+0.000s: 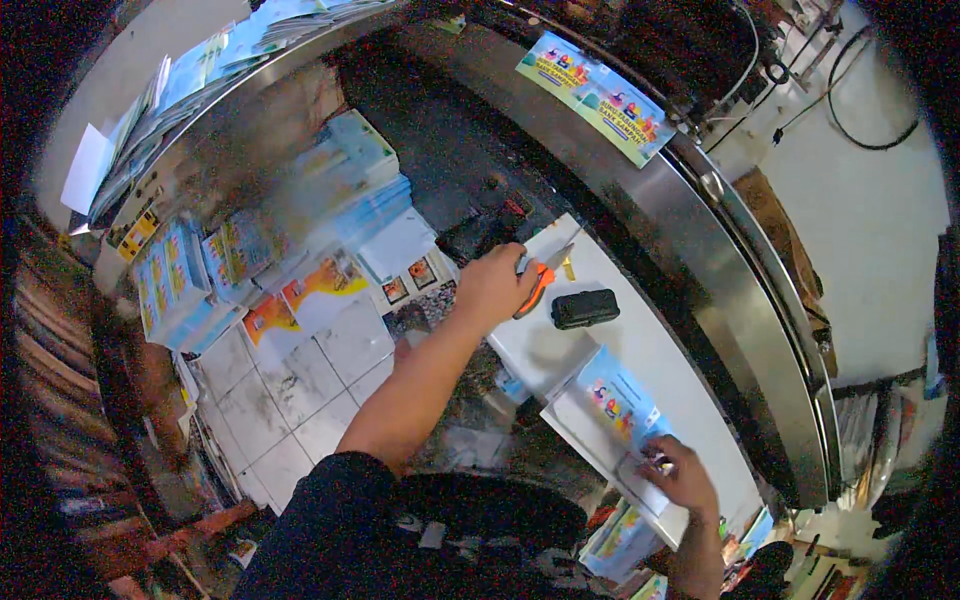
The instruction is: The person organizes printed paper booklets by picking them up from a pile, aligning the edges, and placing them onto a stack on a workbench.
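Note:
My left hand [492,287] reaches across to the far end of a white table [645,335]. Its fingers are closed on a pair of scissors with orange and black handles [541,284], and the blades point away over the tabletop. A black oblong case [586,309] lies just beside the scissors. Closer to me rests a stack of light-blue printed booklets [612,392] with a colourful cover. At the stack's near end, my right hand [682,475] is closed with curled fingers on the top booklet's edge; its fingertips are partly hidden.
A long metal machine edge [735,235] curves along the right, with two printed sheets [600,98] on it. Piles of booklets [172,285] stand on a tiled surface [285,395] to the left. More papers [205,70] fill a shelf at upper left.

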Motion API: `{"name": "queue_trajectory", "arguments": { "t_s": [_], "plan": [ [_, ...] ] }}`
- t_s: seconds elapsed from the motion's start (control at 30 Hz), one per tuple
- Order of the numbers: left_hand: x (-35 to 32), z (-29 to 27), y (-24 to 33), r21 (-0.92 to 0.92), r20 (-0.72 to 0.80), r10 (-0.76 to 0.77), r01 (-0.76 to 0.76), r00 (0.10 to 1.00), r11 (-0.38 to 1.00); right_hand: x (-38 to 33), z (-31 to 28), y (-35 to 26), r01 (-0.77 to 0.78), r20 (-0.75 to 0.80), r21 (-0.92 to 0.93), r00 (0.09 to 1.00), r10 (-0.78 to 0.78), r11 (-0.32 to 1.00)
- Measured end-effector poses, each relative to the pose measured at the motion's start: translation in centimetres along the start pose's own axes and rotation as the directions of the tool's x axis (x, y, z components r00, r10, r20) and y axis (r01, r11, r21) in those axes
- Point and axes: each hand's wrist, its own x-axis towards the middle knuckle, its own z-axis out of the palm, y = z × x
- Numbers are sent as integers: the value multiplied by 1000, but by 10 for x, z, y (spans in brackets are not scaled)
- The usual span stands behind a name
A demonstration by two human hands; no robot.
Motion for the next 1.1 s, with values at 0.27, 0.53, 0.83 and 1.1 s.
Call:
{"name": "queue_trajectory", "arguments": {
  "t_s": [0.27,0.53,0.83,1.1],
  "plan": [
    [1,3,-1,41,-18,18,-17,1000,999,58,-220,-9,-323,-743,-620,533,-403,715],
    [-1,-5,9,33,51,-87,86,995,996,156,-212,11,-480,-594,-804,608,-527,352],
    [0,2,1,-24,-24,-37,37,999,999,61,-23,-10,-123,-401,-556,906,-136,822],
    [-1,8,-1,9,-23,-8,8,1000,1000,-14,67,-42,28,-86,-504,993,-82,864]
  ]
}}
